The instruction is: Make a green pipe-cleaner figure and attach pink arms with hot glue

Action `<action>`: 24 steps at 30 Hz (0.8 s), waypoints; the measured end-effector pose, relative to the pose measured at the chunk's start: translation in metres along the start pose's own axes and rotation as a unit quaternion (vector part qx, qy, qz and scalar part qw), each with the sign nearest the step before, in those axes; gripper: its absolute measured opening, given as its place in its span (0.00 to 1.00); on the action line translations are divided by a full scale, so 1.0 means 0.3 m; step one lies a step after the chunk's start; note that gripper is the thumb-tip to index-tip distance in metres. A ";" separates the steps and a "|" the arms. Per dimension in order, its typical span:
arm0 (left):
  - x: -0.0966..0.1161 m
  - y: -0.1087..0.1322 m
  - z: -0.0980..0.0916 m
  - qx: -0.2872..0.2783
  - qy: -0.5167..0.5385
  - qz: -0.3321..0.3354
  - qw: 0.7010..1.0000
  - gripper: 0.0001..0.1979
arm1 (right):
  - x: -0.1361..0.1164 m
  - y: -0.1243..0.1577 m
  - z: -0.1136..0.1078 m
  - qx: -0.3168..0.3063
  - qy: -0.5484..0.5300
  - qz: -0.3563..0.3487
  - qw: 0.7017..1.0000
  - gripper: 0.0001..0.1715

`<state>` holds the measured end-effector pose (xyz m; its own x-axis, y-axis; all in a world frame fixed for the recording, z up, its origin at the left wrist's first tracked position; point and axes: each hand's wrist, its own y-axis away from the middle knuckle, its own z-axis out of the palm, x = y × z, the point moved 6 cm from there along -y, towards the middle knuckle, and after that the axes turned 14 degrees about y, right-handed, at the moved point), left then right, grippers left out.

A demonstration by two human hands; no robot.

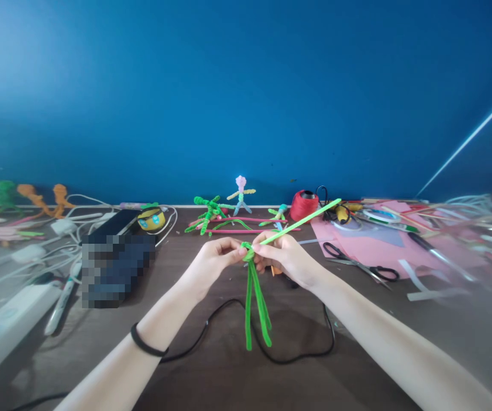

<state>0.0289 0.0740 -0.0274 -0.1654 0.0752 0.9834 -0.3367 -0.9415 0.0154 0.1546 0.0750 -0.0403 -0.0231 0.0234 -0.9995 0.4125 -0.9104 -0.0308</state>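
Between my hands is a bundle of dark green pipe cleaners (249, 305), twisted into a small knot at the top, its loose ends hanging down. A lighter, lime-green pipe cleaner (308, 221) runs from the knot up to the right, fairly straight. My left hand (217, 261) pinches the left side of the knot with thumb and forefinger. From the other side, my right hand (287, 258) is closed on the lime pipe cleaner close to the knot; its lower fingers are partly hidden. Finished pipe-cleaner figures, one pink-headed (241, 194) and one green (207, 212), are beyond my hands.
Scissors (363, 265) lie on pink paper (357, 246) at right, near a red thread spool (303, 206). A black cable (289, 361) curves across the brown table below my hands. At left are a marker (63, 299), white cables and a power strip (12, 325).
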 end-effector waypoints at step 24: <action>-0.028 -0.004 0.023 -0.091 0.212 -0.035 0.972 0.04 | 0.010 0.001 0.017 -0.060 -0.117 0.017 0.991 0.07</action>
<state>0.0372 0.0721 -0.0345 -0.4910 0.3027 0.8169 -0.5128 -0.8584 0.0098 0.1499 0.0726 -0.0433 -0.2117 -0.1158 -0.9704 0.5223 -0.8527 -0.0122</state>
